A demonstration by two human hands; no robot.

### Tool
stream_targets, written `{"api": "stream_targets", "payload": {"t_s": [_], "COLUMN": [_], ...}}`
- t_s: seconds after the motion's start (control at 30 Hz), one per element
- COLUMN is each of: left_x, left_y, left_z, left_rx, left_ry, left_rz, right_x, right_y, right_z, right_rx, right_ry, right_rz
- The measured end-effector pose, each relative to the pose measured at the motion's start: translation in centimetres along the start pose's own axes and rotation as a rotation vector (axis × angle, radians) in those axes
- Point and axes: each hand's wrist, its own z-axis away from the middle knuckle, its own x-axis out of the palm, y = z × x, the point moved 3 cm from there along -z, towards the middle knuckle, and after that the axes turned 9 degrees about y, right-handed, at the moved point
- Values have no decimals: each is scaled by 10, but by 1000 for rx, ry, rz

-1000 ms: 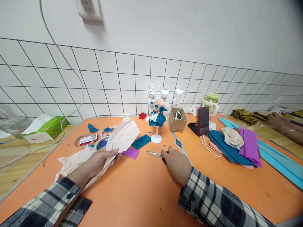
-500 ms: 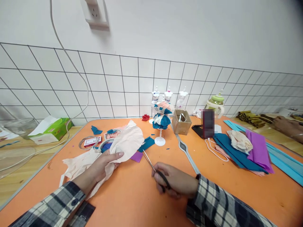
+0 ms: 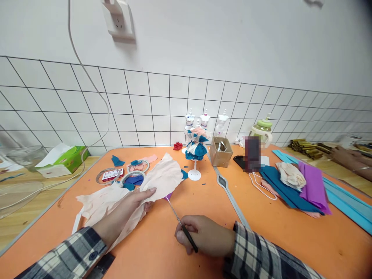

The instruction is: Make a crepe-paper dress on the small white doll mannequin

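Your left hand (image 3: 130,205) pinches pale paper (image 3: 164,176) above the orange table (image 3: 159,252); your right is closed around scissors (image 3: 189,237), tips near its lower edge. Keep the paper lightly taut, fingers clear of the blades.

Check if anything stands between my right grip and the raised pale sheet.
Nothing visible blocks the way; only the scissors, held in your right grip, reach toward the pale sheet in your left grip.

Black, cream and grey plaid sleeves (image 3: 261,252), one cuff dark-buttoned.
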Motion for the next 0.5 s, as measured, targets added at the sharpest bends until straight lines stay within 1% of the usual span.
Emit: {"api": "stream_targets", "payload": {"t_s": [0.13, 0.3, 0.33, 0.43, 0.5], "left_x": [3, 5, 4, 2, 3], "left_y": [0, 0, -1, 0, 1], "left_z": [0, -10, -11, -14, -14], "left_rx": [-20, 18, 40, 107, 120], "left_ry": [9, -117, -113, -52, -39], "left_rz": [27, -28, -36, -43, -41], "right_x": [3, 4, 3, 1, -1], "right_y": [0, -5, -6, -9, -10], "right_z": [-1, 0, 1, 2, 2], "right_rx": [-10, -30, -35, -38, -34], "right_ry": [-6, 12, 10, 13, 26], "right_rz": [-25, -57, -64, -72, -69]}}
